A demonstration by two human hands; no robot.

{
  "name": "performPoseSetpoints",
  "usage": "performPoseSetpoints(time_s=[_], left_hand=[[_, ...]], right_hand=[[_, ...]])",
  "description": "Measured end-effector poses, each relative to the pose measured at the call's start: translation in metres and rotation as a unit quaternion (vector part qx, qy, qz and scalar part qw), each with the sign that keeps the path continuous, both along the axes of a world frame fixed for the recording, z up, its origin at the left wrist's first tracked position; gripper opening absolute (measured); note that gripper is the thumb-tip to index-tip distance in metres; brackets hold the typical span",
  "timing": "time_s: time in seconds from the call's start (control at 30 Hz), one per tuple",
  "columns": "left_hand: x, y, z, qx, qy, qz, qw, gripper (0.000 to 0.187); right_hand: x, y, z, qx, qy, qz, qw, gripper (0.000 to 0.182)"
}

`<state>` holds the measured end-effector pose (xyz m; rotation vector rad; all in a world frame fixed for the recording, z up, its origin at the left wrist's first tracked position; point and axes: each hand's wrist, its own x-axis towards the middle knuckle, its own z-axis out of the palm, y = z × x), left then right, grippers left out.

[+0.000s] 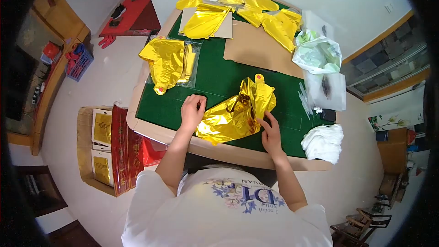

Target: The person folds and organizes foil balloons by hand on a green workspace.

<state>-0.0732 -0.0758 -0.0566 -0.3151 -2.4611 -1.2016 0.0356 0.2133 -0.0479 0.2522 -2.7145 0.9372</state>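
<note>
A crumpled gold foil piece (231,121) lies on the green table top (210,64) in front of my body, with a tab bearing a red dot at its upper end. My left hand (193,109) rests at the foil's left edge, its fingers curled; whether they hold anything is hidden. On the right side, my right hand (270,130) touches the foil's edge with thumb and fingers apart. Another gold foil piece (167,61) lies on clear plastic to the upper left.
More gold foil (206,20) and brown cardboard (256,48) lie at the back. Along the right are a plastic bag (318,55), clear sticks (305,100), a black object (328,115) and white cloth (323,143). An open carton (84,144) stands on the floor at left.
</note>
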Motion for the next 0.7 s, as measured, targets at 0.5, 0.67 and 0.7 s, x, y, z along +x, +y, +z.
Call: performPoseSetpoints(time_s=[0.5,0.67,0.7], left_hand=[[0.001,-0.002,-0.003,0.033,-0.028,0.004,0.999,0.003],[-0.006,-0.006,-0.016,0.186,-0.101,0.007,0.977,0.01],[-0.006,-0.006,-0.013,0.174,-0.096,0.009,0.98,0.013]], right_hand=[[-0.037,0.001,0.045,0.164,-0.04,0.164,0.972,0.024],[-0.029,-0.021,0.114,-0.236,-0.13,0.081,0.96,0.007],[-0.03,-0.015,0.118,-0.335,-0.151,0.039,0.929,0.005]])
